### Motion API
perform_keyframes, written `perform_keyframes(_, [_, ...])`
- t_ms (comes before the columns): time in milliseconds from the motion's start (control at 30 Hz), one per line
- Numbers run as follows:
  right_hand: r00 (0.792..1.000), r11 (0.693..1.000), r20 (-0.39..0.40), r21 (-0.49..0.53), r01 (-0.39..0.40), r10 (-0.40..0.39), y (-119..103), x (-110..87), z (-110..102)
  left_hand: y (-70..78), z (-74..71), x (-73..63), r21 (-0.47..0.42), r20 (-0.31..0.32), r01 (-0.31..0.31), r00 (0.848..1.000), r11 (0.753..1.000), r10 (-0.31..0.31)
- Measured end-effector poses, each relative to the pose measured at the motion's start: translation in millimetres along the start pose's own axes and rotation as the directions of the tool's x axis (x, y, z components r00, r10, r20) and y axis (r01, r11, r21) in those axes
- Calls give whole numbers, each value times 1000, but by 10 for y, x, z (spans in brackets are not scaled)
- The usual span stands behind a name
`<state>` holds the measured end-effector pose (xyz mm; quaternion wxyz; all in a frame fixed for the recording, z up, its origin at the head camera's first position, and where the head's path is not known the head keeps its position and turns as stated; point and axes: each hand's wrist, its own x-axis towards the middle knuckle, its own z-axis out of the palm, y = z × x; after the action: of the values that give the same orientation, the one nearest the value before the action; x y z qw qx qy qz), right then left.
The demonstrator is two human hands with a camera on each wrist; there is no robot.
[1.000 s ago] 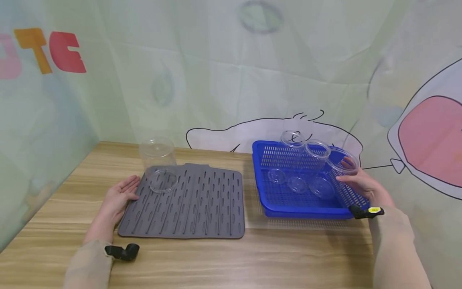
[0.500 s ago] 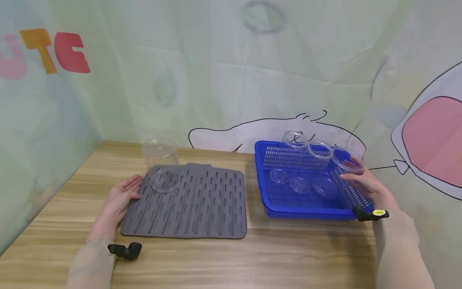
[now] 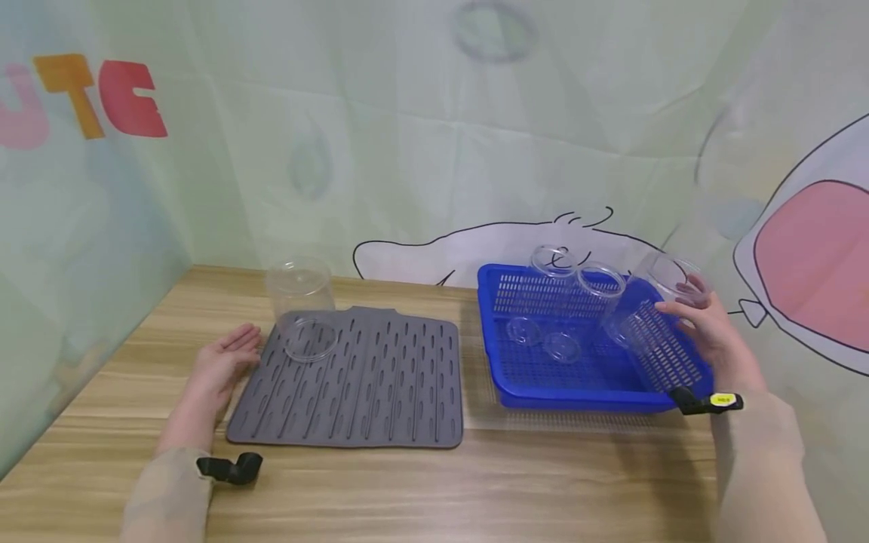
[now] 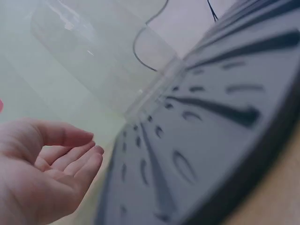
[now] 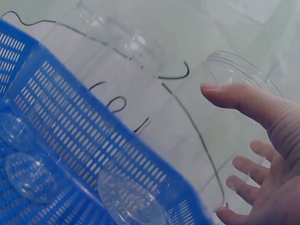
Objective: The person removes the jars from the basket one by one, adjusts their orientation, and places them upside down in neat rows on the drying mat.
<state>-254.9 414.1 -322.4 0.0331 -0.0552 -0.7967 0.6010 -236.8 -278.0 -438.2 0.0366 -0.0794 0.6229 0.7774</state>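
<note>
At the right, my right hand [image 3: 713, 332] grips a clear plastic jar [image 3: 648, 298] near its rim, thumb on the near side and fingers round the back. The jar leans, its rim out to the right and its base over the blue basket [image 3: 577, 397]. In the right wrist view the thumb [image 5: 234, 96] overlaps the jar's rim. My left hand [image 3: 220, 369] lies at the left edge of the grey slotted mat [image 3: 360, 400], fingers relaxed and holding nothing. Close beyond it, another clear jar [image 3: 299, 294] stands rim-down on the mat's far left corner.
Two more clear jars, one at the back [image 3: 553, 262] and one nearer the held jar [image 3: 600, 280], stand upright in the basket. Mat and basket share a wooden table [image 3: 421, 494]. A printed cloth [image 3: 407, 143] hangs behind the table.
My right hand has lifted the jar and drawn it rightward, tilting it, so its base has left its place on the basket floor. The left hand has barely moved.
</note>
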Motion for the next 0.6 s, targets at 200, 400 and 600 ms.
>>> perform_keyframes(200, [996,999,-90,-53,-3,-2,-260,-83,44,268,121,-66,-191,-72,-138,989,972,127])
perform_keyframes(400, [965,992,-257,-127,15,-48,-546,-155,144,607,329,-216,-338,-229,-309,943,889,241])
perform_keyframes(600, [911,974,-392,-221,41,-127,-874,-277,303,878,606,-388,-364,-308,-451,884,815,352])
